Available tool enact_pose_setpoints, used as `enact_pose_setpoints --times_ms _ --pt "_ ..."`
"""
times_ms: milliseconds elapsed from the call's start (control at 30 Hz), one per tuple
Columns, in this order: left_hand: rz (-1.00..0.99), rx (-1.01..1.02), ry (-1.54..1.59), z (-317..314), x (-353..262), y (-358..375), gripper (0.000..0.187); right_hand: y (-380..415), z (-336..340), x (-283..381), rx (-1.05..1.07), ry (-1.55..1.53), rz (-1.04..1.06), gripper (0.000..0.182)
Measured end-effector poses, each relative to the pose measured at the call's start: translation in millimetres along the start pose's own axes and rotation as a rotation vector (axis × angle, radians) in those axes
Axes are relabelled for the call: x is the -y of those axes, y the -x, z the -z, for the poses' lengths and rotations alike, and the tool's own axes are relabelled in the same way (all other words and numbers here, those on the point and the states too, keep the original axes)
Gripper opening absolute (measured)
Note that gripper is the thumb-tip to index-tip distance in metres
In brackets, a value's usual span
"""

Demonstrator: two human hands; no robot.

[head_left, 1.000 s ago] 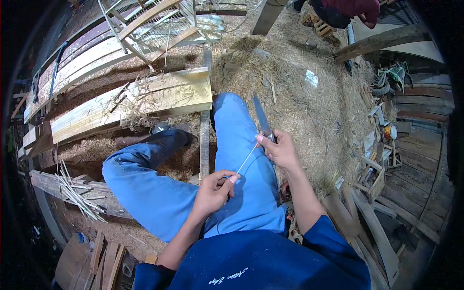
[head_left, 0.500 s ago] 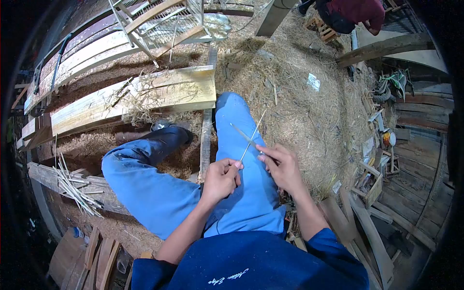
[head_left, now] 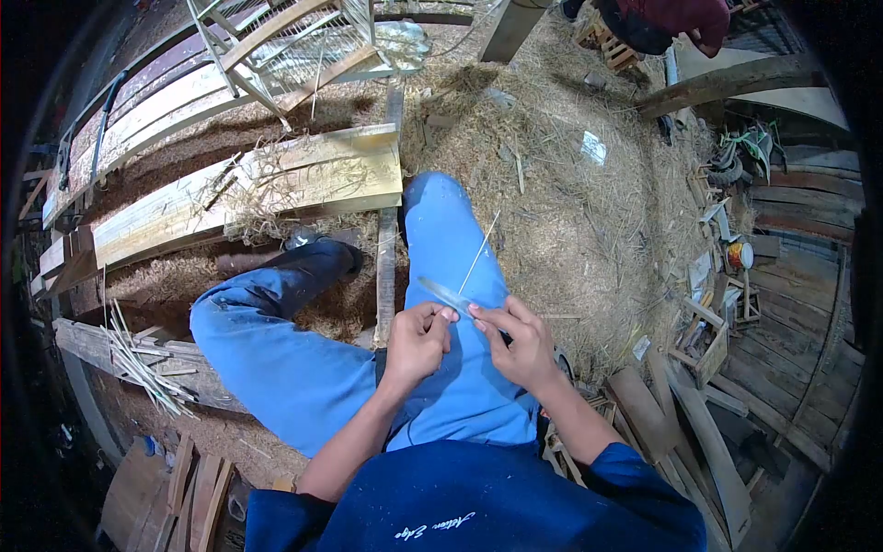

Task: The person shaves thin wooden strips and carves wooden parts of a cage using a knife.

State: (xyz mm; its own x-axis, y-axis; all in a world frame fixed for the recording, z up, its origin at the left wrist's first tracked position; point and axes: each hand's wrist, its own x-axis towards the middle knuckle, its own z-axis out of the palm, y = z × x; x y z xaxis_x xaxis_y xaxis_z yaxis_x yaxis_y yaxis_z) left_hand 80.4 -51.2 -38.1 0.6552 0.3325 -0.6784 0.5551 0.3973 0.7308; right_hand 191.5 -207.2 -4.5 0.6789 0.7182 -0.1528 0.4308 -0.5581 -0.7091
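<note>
My left hand [head_left: 418, 342] is closed on the lower end of a thin pale stick [head_left: 480, 250], which slants up and to the right over my blue trouser leg. In my right hand [head_left: 517, 342] is a knife; its blade [head_left: 443, 293] points up and left and lies across the stick close to my left fingertips. Both hands are nearly touching above my thigh. The knife's handle is mostly hidden by my right fingers.
A bundle of thin sticks [head_left: 138, 354] rests on a wooden beam at the left. Thick planks [head_left: 349, 166] with shavings lie beyond my bent leg. Another person [head_left: 658, 23] is at the top right. Loose boards [head_left: 644, 414] lie at the lower right.
My right hand has moved left and down toward my left hand. The blade now crosses the stick lower, nearer my left fingertips.
</note>
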Motion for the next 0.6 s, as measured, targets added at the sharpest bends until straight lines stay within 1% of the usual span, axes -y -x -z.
enact_pose_setpoints --times_ms 100,233,300,367,400,433,467,533,600 --pt "0.018 0.028 -0.009 8 0 13 0.025 -5 -3 -9 -0.058 -0.007 0.009 0.023" --pt "0.041 0.026 -0.038 22 6 36 0.025 -11 1 -8 -0.024 0.064 -0.055 0.023" --pt "0.037 0.017 -0.06 27 13 46 0.025 -18 -2 -20 -0.11 0.018 -0.036 0.021" --pt "-0.016 0.031 0.042 32 21 50 0.023 -27 -1 -28 -0.139 0.021 -0.051 0.02" --pt "-0.018 0.028 0.04 32 21 49 0.023 -30 -2 -29 -0.167 0.023 -0.063 0.02" --pt "-0.02 0.039 0.055 32 20 47 0.023 -32 -1 -28 -0.151 0.007 -0.1 0.02" --pt "-0.022 0.046 0.072 30 19 44 0.022 -32 -2 -24 -0.146 0.003 -0.093 0.02" --pt "-0.046 0.02 0.046 18 15 27 0.021 -25 -2 -16 -0.085 -0.091 -0.013 0.02" --pt "-0.074 0.016 0.017 8 11 8 0.02 -19 3 -4 -0.055 -0.044 0.017 0.021"
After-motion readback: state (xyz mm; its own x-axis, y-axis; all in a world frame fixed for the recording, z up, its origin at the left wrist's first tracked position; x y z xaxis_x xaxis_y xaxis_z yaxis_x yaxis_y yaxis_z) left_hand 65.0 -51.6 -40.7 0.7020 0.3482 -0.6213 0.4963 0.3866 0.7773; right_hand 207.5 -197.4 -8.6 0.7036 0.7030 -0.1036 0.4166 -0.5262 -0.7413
